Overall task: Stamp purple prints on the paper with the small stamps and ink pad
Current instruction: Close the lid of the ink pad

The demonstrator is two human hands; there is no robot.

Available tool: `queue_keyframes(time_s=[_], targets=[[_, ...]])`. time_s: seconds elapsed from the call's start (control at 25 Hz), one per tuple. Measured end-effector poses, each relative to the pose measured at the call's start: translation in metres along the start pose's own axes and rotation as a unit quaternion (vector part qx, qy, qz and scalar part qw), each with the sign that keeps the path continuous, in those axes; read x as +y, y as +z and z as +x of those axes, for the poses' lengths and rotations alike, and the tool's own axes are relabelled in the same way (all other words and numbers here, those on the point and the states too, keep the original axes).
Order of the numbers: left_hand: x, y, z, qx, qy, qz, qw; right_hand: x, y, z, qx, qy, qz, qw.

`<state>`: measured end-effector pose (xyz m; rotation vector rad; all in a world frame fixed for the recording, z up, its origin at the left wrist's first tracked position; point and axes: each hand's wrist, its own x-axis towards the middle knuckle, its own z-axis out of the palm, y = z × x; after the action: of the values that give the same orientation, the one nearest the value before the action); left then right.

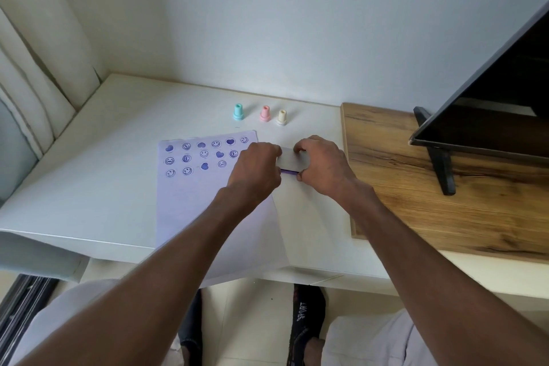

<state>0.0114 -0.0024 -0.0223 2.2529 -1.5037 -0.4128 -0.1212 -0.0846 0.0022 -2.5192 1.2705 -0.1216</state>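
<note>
A white sheet of paper [190,205] lies on the white table [89,187], its upper part covered with several purple smiley and heart prints. Just right of the paper sits the ink pad [292,159], a flat white case with a purple strip showing at its front edge. My left hand [255,169] grips its left end and my right hand [320,163] grips its right end, fingers curled over the lid. Behind it three small stamps stand upright: a teal stamp [238,112], a pink stamp [265,114] and a cream stamp [282,117].
A wooden board [416,193] lies on the table's right part, carrying a black screen [490,92] on a dark stand [439,163]. A curtain [35,68] hangs at the left. The paper's near end overhangs the table's front edge.
</note>
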Motion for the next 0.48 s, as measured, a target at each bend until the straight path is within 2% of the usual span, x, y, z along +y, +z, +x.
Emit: queue_keyframes(time_s=[0.24, 0.48], targets=[[0.0054, 0.0052, -0.0041, 0.006, 0.036, 0.077, 0.996, -0.0003, -0.0007, -0.002, 0.015, -0.001, 0.001, 1.0], [0.0047, 0.006, 0.0048, 0.017, 0.022, 0.004, 1.0, -0.002, 0.003, 0.0013, 0.051, 0.013, 0.015, 0.998]])
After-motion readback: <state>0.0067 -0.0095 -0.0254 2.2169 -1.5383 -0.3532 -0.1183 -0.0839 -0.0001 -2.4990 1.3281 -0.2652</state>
